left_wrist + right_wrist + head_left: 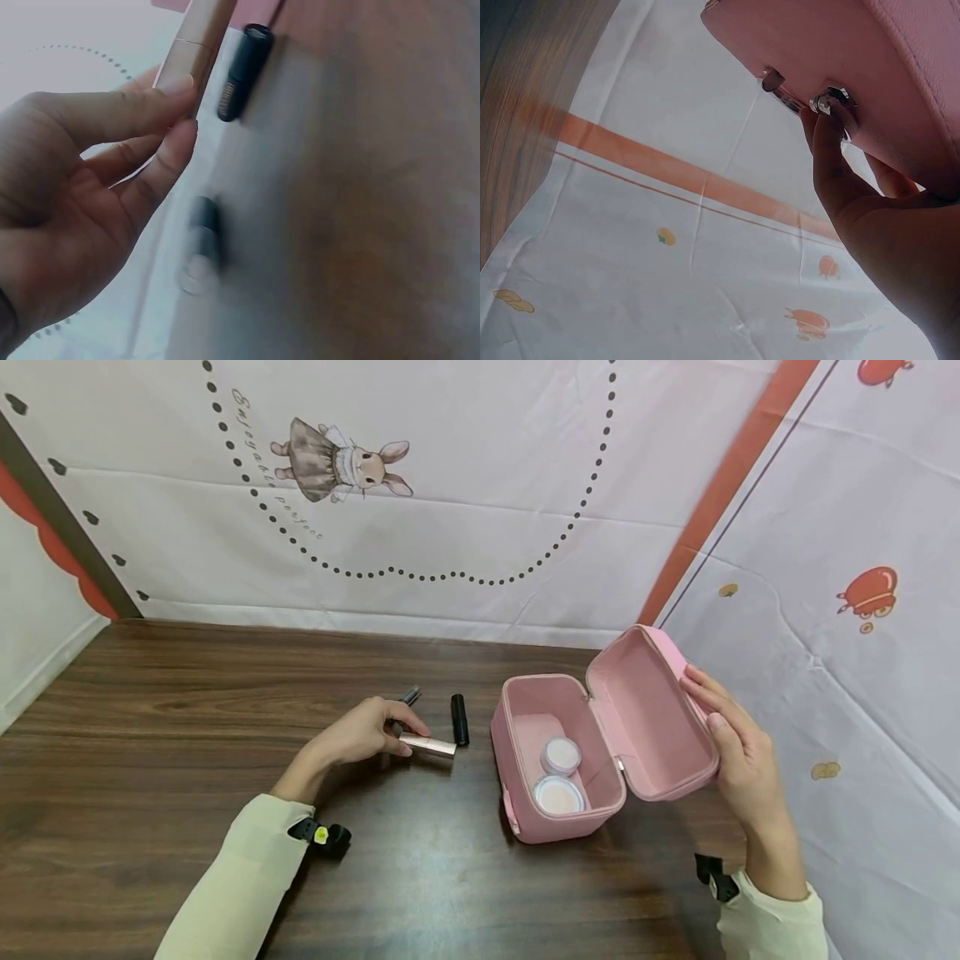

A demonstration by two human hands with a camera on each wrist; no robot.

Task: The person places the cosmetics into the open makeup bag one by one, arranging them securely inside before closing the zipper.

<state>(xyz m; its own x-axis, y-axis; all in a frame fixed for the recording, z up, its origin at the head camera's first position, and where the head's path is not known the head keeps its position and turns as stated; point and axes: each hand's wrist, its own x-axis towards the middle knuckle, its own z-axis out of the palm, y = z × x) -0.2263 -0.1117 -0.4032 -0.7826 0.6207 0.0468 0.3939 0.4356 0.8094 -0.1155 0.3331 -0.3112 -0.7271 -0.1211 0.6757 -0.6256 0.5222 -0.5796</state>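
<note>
My left hand (367, 731) pinches a slim rose-gold lipstick tube (431, 745) between thumb and fingers, just above the table. In the left wrist view, the lipstick tube (196, 52) points up and away from the fingertips. A black tube (460, 720) lies just right of it. Behind the left hand is a second dark tube (412, 695), partly hidden. My right hand (746, 760) holds the raised lid (652, 718) of a pink cosmetic case (558, 831) by its outer edge. Inside the case sit two round white-topped jars (561, 755).
The case stands on a dark wooden table (187, 735), right of centre. A printed white cloth (480, 485) hangs behind the table and along its right side. In the right wrist view, metal fittings (832, 101) show on the lid's outer face.
</note>
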